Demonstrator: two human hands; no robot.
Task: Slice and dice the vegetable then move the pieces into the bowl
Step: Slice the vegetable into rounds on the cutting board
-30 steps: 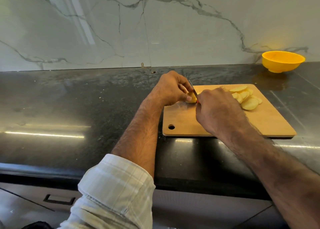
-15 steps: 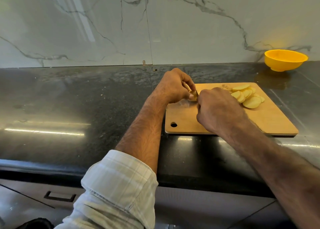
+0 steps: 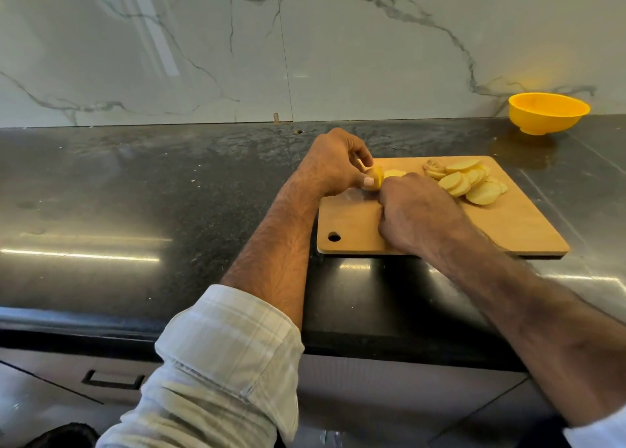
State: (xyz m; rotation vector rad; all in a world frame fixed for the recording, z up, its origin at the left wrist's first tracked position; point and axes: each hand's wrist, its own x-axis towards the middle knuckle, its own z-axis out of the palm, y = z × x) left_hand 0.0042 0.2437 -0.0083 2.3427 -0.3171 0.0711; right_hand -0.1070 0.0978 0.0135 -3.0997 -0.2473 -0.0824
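Left hand (image 3: 333, 163) pinching the last potato chunk (image 3: 375, 177) on the wooden board (image 3: 508, 230), grip tight on it. Right hand (image 3: 415, 212) curled just beside the chunk; cannot tell what its grip holds. Cut slices (image 3: 469, 183) piled at the board's far side. Yellow bowl (image 3: 548, 113) well apart on the dark bench (image 3: 135, 193).
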